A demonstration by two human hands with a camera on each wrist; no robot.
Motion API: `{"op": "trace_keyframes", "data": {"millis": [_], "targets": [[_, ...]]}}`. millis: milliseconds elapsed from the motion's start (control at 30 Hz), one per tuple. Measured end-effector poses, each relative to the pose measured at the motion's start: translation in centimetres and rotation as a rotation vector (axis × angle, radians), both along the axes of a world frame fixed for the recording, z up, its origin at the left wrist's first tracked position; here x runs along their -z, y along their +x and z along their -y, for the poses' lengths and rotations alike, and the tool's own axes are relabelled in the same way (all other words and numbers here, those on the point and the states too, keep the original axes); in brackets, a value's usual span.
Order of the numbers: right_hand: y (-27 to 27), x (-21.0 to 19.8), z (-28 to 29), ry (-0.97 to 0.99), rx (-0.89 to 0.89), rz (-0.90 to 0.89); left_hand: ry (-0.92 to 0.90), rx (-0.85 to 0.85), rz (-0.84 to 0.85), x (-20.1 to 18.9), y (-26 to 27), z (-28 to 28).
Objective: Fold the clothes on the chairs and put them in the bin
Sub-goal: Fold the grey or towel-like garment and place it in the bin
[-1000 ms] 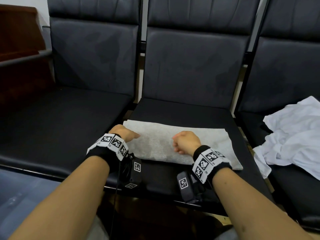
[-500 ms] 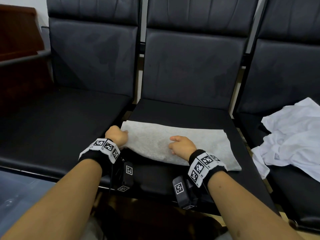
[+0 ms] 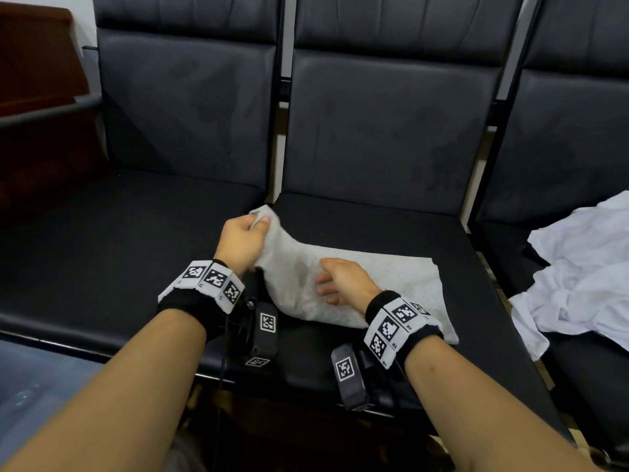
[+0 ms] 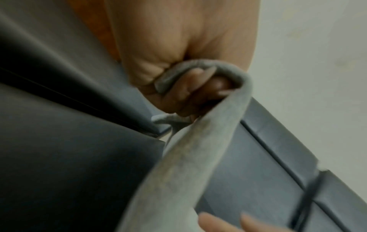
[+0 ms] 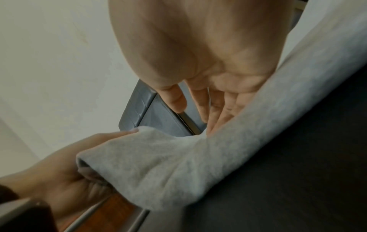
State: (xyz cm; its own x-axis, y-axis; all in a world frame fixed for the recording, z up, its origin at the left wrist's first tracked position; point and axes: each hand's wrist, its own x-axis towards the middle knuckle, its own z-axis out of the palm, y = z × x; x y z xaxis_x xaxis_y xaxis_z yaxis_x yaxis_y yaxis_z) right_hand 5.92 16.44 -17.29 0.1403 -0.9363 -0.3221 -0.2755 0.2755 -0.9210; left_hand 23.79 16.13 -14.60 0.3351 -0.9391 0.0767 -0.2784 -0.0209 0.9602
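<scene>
A light grey folded cloth [image 3: 384,284] lies along the seat of the middle black chair [image 3: 374,223]. My left hand [image 3: 243,238] grips the cloth's left end and holds it lifted off the seat; in the left wrist view the fingers [image 4: 190,87] curl round the grey cloth [image 4: 188,164]. My right hand [image 3: 340,281] lies on the cloth's middle with straight fingers. The right wrist view shows those fingers [image 5: 214,103] stretched out along the grey cloth [image 5: 178,164]. No bin is in view.
A crumpled white garment [image 3: 585,270] lies on the right chair's seat. The left chair [image 3: 136,219] has nothing on its seat. A dark wooden piece of furniture [image 3: 37,80] stands at the far left. Grey floor [image 3: 30,386] shows below the seats' front edge.
My left hand has taken hold of the cloth's left end and lifted it up and back. The right hand has opened from a loose fist and lies flat on the cloth.
</scene>
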Motion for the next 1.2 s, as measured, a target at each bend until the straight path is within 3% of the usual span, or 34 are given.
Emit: {"op": "trace_keyframes", "data": {"millis": [133,233,433,567,700,800,1000,1100,1200], "targets": [[-1.6,-2.2,0.1,0.004,0.072,0.3,-0.051,0.222,0.092,-0.7,-4.9,0.4],[-3.0,-3.4,0.3,0.028,0.104,0.468,0.056,0.436,0.104,-0.8,-8.6,-0.1],[-5.2,-2.1,1.2,0.024,0.277,0.319,0.426,0.743,0.033,-2.4,-11.9,-1.9],[-6.4,-1.7,1.6,0.043,0.27,0.303,0.359,0.676,-0.042,-2.4,-10.7,-1.5],[-8.3,-1.7,1.6,-0.056,0.343,0.189,0.215,0.432,-0.099,-2.2,-8.9,-0.2],[-10.4,-1.3,1.7,-0.122,0.396,0.085,0.266,0.301,-0.039,-0.9,-7.6,0.6],[-13.1,0.0,1.3,-0.189,0.37,-0.227,0.521,0.355,0.303,1.7,-7.5,0.7],[-14.1,1.1,1.0,-0.053,0.385,-0.165,0.551,0.43,0.375,1.9,-8.3,1.0],[-14.8,1.4,1.0,-0.012,0.372,-0.086,0.601,0.505,0.344,1.5,-8.6,0.8]]}}
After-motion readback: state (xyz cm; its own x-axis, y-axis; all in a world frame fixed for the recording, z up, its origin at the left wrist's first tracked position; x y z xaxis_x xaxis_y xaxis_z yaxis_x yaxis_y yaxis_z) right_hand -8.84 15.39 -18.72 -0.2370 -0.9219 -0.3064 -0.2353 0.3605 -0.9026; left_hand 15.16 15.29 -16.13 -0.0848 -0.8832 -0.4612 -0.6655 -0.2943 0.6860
